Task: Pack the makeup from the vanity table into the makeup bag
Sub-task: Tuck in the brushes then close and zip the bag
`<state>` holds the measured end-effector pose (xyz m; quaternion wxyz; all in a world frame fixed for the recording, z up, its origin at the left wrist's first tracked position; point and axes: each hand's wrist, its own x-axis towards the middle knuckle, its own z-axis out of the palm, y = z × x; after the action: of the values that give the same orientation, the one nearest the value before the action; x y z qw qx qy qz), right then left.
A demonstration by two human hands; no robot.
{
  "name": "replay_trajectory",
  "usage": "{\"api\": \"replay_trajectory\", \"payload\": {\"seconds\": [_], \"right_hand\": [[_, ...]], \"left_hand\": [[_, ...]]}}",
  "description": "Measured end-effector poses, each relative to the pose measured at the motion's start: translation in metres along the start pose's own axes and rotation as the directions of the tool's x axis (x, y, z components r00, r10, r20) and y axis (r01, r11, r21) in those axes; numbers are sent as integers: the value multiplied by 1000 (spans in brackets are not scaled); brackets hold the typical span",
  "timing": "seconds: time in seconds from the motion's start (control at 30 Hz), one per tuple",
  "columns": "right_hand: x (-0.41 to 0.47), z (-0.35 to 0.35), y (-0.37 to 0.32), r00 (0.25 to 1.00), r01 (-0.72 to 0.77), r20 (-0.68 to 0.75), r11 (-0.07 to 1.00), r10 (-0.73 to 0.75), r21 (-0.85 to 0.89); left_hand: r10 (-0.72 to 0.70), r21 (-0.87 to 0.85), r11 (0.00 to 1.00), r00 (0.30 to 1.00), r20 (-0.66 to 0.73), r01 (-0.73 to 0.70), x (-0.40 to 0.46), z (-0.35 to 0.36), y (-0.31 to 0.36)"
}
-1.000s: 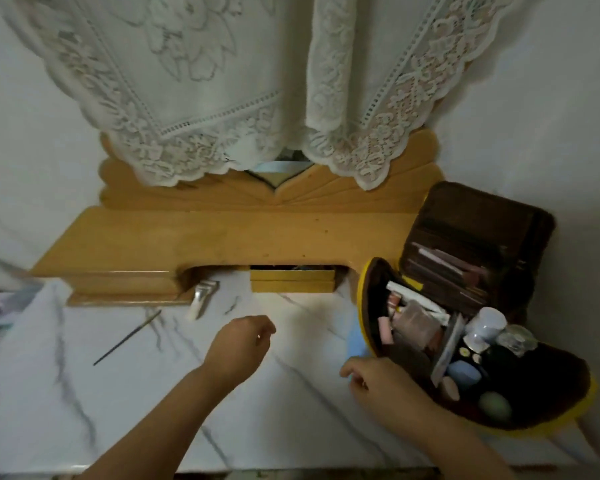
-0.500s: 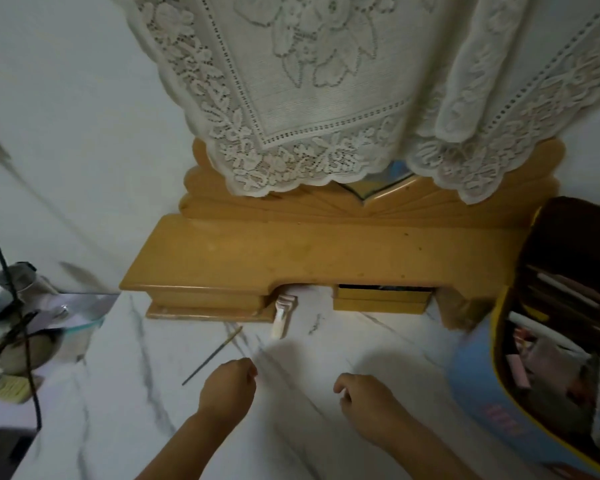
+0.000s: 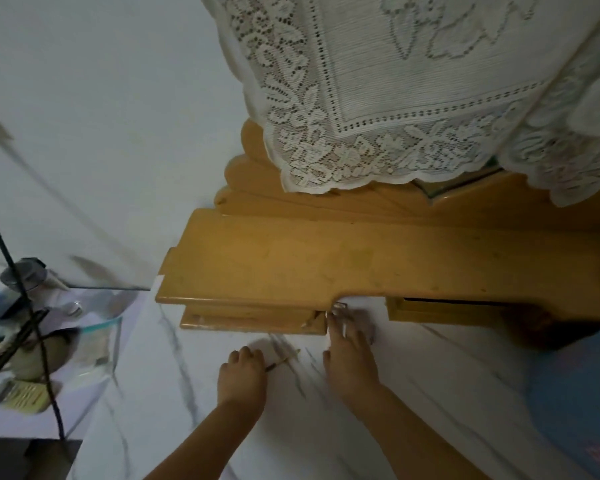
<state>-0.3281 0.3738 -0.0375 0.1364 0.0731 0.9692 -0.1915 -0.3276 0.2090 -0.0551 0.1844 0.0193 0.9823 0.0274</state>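
- Reaching for the two last loose pieces, your hands sit low on the white marble-veined vanity top [image 3: 430, 393], with the left hand [image 3: 243, 375] on a thin dark stick-like brush or pencil [image 3: 284, 360] and the right hand [image 3: 352, 362] at a small white tube-shaped makeup item [image 3: 340, 318].
- Your left fingers curl down over the near end of the thin stick; the far end pokes out to the right of the knuckles. Whether it is truly pinched or only covered, you cannot tell, as the frame is blurred.
- Your right fingers stretch forward, relaxed, tips touching the white tube just under the edge of the honey-coloured wooden shelf [image 3: 326, 265].
- Expect the stick to be very light, stiff and slim: it probably rolls and slides on polished marble. Take it near the middle, between thumb and fingertip, not by the tip.
- Expect the white tube to be light, hard and smooth. Draw it clear of the shelf's foot first, then grip it round the barrel.
- The blue makeup bag [image 3: 575, 393] stands at the right edge, well apart from both hands.
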Motion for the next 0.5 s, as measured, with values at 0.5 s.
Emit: {"api": "replay_trajectory", "payload": {"seconds": [0.5], "right_hand": [[-13,3,30,997,-71,-8,997,71,-19]], "left_hand": [[26,-506,862,1000,-10,-28,-7,-15,26]]}}
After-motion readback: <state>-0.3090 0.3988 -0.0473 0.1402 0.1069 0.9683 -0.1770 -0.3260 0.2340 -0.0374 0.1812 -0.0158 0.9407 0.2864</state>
